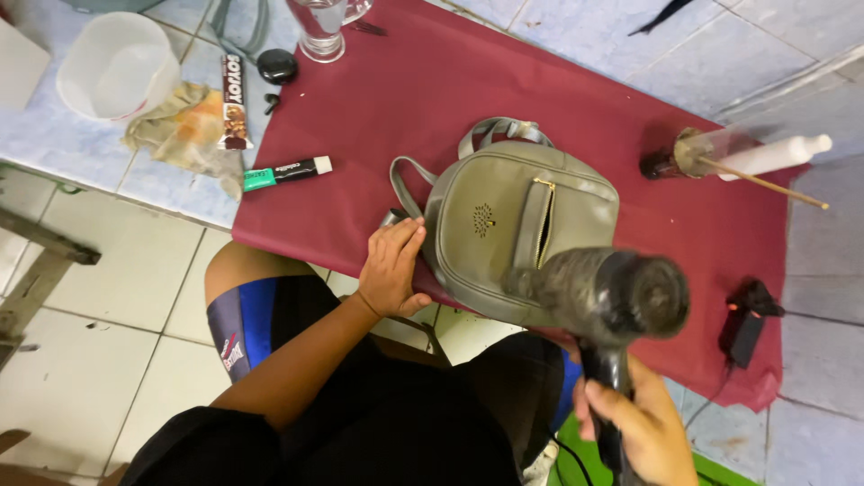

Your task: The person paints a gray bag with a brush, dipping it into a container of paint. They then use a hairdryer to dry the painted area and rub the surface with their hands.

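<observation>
At the far left of the counter [162,193] we see a white plastic tub [117,65] that looks empty, with a crumpled cloth [180,126] beside it and a brown snack bar wrapper [234,103] lying partly on the cloth. Just right of these sit a small black round object [277,66] and, at the top edge, a clear glass [322,27] cut off by the frame, so we cannot tell what is in it. A tube with a green end and a white cap [286,173] lies at the left edge of the maroon cloth [432,81] that covers the counter. Our left hand [391,270] lies flat on the front edge of that cloth, fingers [400,238] together and nearly straight, their tips touching the left side of the grey-green backpack [522,234]. The backpack lies in the middle of the maroon cloth, its front zip pocket partly open; what is inside is hidden. Our right hand [634,427] is wrapped around the handle of a black hair dryer [612,292], whose blurred barrel hangs over the backpack's lower right corner and hides it. Farther right lie a clear bottle on its side [702,153] with a thin wooden stick [765,183] poking out, a white cylinder [778,153] behind it, and a small black adapter [747,324] near the cloth's right edge.
</observation>
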